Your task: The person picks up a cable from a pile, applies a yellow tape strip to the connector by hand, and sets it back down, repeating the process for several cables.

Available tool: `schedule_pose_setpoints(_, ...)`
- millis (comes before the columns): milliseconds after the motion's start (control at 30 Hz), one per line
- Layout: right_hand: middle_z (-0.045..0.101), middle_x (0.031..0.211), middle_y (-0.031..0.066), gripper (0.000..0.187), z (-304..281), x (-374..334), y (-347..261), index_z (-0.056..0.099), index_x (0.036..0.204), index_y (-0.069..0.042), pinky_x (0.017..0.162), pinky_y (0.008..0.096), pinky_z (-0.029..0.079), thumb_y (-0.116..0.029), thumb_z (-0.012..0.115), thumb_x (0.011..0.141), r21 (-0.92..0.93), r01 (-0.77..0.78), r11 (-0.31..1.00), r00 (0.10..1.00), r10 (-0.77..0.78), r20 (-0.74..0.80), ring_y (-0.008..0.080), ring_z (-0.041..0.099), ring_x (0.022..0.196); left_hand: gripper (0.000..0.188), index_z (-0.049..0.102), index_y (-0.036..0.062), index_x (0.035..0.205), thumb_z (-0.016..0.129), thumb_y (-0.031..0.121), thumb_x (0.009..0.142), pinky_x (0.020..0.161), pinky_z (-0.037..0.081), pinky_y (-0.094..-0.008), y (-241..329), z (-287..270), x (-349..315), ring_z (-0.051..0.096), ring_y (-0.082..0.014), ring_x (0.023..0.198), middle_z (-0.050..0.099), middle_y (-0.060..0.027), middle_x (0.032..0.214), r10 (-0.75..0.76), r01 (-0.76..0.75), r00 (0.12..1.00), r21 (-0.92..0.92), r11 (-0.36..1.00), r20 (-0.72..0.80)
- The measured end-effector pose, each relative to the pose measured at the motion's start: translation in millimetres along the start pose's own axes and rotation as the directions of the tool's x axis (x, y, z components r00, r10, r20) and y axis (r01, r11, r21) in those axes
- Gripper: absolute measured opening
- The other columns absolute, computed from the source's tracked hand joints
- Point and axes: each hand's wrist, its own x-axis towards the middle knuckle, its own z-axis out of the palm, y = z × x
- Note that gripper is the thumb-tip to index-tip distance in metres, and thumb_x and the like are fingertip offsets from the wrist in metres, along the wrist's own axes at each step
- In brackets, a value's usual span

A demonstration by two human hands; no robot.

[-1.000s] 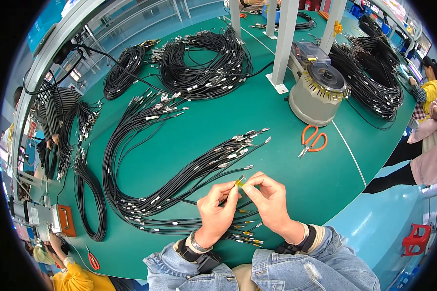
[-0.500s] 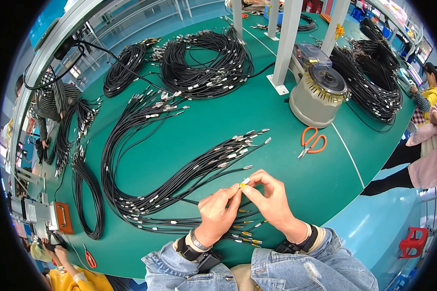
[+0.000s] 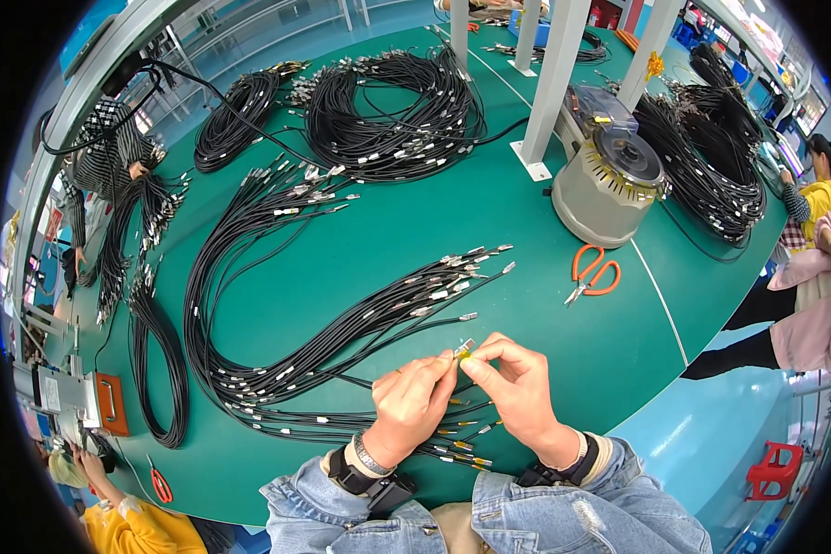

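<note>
My left hand [image 3: 408, 406] pinches a cable end with a metal connector [image 3: 465, 347] in front of me. Thumb and forefinger of my right hand [image 3: 515, 383] press together on a small yellow strip of tape [image 3: 464, 360] at that connector. Both hands are closed, with their fingertips almost touching; the cable behind is partly covered by the fingers. Left of them a bundle of black cables [image 3: 295, 369] curves across the green table, silvery connectors at its ends. Several cable ends with yellow bands [image 3: 462, 452] lie under and beside my wrists.
Orange-handled scissors [image 3: 593, 277] lie on the green table [image 3: 563, 323] below a round grey tape dispenser [image 3: 609, 198]. Coiled cables [image 3: 388, 115] are at the back, more [image 3: 702, 162] at right. A grey post [image 3: 549, 92] stands on the table. Other people work at the left and right edges.
The view has shifted slightly. The connector between my fingertips is turned a little and shows more metal; both hands keep their pinch. At the left, a person's hand has come to the hanging cables.
</note>
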Motion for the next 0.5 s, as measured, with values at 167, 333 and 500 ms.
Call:
schedule_pose_setpoints(167, 0.057, 0.083, 0.0041, 0.002, 1.4, 0.6, 2.2, 0.061, 0.084, 0.002, 0.069, 0.0233, 0.042, 0.000, 0.062, 0.084, -0.007, -0.016, 1.000, 1.000, 0.016, -0.011, 0.0096, 0.051, 0.078, 0.020, 0.061, 0.0018, 0.081, 0.074, -0.004, 0.067, 0.041, 0.042, -0.0215, -0.3, 0.6, -0.7, 0.056, -0.0122, 0.046, 0.065, -0.0081, 0.069, -0.012, 0.012, 1.000, -0.021, 1.000, 0.001)
schedule_pose_setpoints(333, 0.057, 0.083, 0.0039, 0.002, 1.1, 0.9, 3.7, 0.061, 0.084, 0.001, 0.071, 0.0237, 0.042, 0.000, 0.063, 0.084, -0.009, -0.006, 1.000, 1.000, 0.006, -0.007, 0.0095, 0.051, 0.078, 0.018, 0.061, 0.0031, 0.082, 0.073, -0.001, 0.069, 0.044, 0.045, -0.0235, 0.8, -0.9, -1.7, 0.062, -0.0155, 0.054, 0.066, -0.0064, 0.072, -0.026, 0.026, 0.999, -0.001, 1.000, 0.034)
schedule_pose_setpoints(500, 0.057, 0.083, 0.0039, 0.003, 0.4, 1.5, 4.4, 0.061, 0.084, 0.001, 0.072, 0.0242, 0.042, -0.001, 0.063, 0.083, -0.035, 0.012, 0.999, 1.000, -0.012, -0.004, 0.0095, 0.051, 0.079, 0.020, 0.061, 0.0020, 0.081, 0.074, -0.004, 0.067, 0.041, 0.042, -0.0213, 0.2, 0.5, -0.6, 0.056, -0.0120, 0.046, 0.065, -0.0080, 0.069, 0.003, -0.003, 1.000, -0.015, 1.000, 0.009)
